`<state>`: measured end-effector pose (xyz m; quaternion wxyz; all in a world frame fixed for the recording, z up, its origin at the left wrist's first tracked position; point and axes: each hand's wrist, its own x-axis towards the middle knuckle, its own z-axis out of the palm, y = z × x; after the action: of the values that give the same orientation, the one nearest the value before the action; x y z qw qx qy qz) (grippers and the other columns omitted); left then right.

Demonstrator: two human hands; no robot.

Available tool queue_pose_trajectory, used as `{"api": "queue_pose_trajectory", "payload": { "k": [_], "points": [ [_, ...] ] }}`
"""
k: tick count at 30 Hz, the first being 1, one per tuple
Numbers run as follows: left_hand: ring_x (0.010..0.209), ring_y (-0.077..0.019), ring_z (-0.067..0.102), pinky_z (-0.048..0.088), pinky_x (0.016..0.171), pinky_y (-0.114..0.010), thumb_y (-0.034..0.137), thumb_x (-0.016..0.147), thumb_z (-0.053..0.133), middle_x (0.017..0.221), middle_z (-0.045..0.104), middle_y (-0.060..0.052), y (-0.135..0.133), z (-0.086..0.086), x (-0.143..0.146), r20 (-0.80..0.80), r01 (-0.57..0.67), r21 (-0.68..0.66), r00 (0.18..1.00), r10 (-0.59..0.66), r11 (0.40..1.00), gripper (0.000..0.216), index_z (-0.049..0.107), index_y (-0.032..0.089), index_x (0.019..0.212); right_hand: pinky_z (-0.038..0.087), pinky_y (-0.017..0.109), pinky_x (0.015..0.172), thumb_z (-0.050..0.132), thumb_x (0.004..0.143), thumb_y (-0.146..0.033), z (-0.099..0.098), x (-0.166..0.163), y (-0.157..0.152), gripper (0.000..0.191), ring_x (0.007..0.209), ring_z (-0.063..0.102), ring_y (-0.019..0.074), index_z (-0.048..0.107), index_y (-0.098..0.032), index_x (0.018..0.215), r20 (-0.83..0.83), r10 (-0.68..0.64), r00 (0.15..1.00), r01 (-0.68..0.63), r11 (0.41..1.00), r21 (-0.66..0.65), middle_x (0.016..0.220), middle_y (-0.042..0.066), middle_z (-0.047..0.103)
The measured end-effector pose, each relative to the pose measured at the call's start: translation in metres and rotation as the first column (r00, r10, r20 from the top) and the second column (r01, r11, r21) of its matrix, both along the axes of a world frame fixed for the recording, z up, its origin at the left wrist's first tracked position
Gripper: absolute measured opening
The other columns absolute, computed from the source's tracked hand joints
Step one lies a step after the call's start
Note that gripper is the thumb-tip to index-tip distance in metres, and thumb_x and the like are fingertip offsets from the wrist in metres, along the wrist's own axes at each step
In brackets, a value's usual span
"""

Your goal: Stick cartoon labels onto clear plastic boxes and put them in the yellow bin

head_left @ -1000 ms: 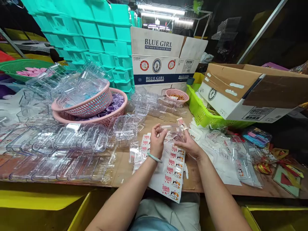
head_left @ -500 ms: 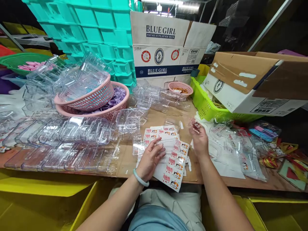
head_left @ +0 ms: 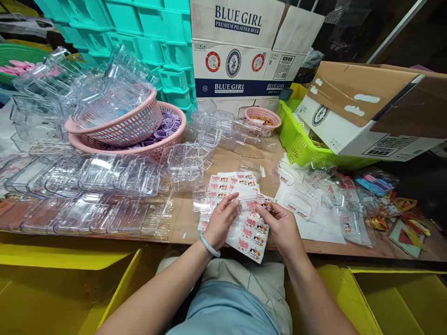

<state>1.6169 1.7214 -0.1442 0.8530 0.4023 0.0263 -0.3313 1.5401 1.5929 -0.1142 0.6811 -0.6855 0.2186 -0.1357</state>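
Sticker sheet (head_left: pixel 253 235): lower corner overhangs counter (head_left: pixel 384 254) front edge | right hand (head_left: pixel 284 228): back from right side, fingers pinching sheet's upper right; both hands now meet there | left hand (head_left: pixel 221 221): fingers curled over sheet, grasp unclear | stickered clear plastic piece (head_left: pixel 298 211): just right | cardboard (head_left: pixel 225 163): bare strip behind, bounded by clear plastic boxes (head_left: pixel 214 128)

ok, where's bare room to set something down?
Free: brown cardboard between the white printed sticker sheets and the loose transparent plastic cases behind; also its narrow front strip between those sheets and the left rows of transparent cases, bar a white scrap. Crowded: around the round pink plastic baskets and right-hand flat transparent plastic packs.
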Motion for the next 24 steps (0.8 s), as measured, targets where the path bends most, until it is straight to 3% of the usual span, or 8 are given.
{"api": "queue_pose_trajectory", "payload": {
  "k": [9, 15, 19, 24],
  "points": [
    [0.090, -0.0106, 0.057, 0.040, 0.088, -0.025, 0.032, 0.072, 0.074, 0.097, 0.066, -0.003, 0.003, -0.003, 0.001, 0.003, 0.025, -0.004, 1.000, -0.025, 1.000, 0.042, 0.065, 0.019, 0.110, 0.042, 0.026, 0.057, 0.071, 0.071, -0.049, -0.002, 0.001, -0.004, 0.034, 0.059, 0.049, 0.0134, 0.068, -0.015, 0.078, -0.086, 0.059, 0.995, -0.073, 0.983, -0.168, 0.068, 0.001, 0.062],
    [0.090, -0.0107, 0.057, 0.041, 0.087, -0.025, 0.034, 0.071, 0.074, 0.099, 0.065, -0.003, 0.002, -0.003, 0.001, 0.011, 0.031, 0.005, 0.999, -0.031, 1.000, 0.043, 0.065, 0.019, 0.110, 0.032, 0.023, 0.048, 0.067, 0.068, -0.058, 0.002, 0.005, -0.002, 0.044, 0.052, 0.037, 0.0102, 0.058, -0.016, 0.062, -0.118, 0.018, 0.993, -0.054, 0.950, -0.308, 0.054, -0.003, 0.046],
    [0.093, -0.0131, 0.058, 0.041, 0.088, -0.026, 0.037, 0.072, 0.073, 0.103, 0.063, -0.005, 0.002, -0.006, 0.000, 0.085, 0.028, 0.077, 0.996, -0.034, 0.997, 0.048, 0.062, 0.020, 0.115, 0.026, 0.022, 0.047, 0.063, 0.072, -0.056, 0.009, 0.006, 0.003, 0.043, 0.052, 0.031, 0.0090, 0.052, -0.017, 0.057, -0.160, -0.027, 0.987, -0.045, 0.900, -0.433, 0.052, -0.005, 0.035],
    [0.094, -0.0171, 0.060, 0.044, 0.085, -0.029, 0.035, 0.066, 0.079, 0.100, 0.063, -0.006, -0.002, -0.009, -0.002, 0.199, -0.004, 0.172, 0.980, -0.031, 0.985, 0.060, 0.057, 0.021, 0.120, 0.026, 0.022, 0.046, 0.058, 0.078, -0.052, 0.013, 0.004, 0.006, 0.040, 0.050, 0.032, 0.0092, 0.054, -0.017, 0.059, -0.203, -0.071, 0.977, -0.061, 0.813, -0.579, 0.051, -0.006, 0.034]
  ]
}}
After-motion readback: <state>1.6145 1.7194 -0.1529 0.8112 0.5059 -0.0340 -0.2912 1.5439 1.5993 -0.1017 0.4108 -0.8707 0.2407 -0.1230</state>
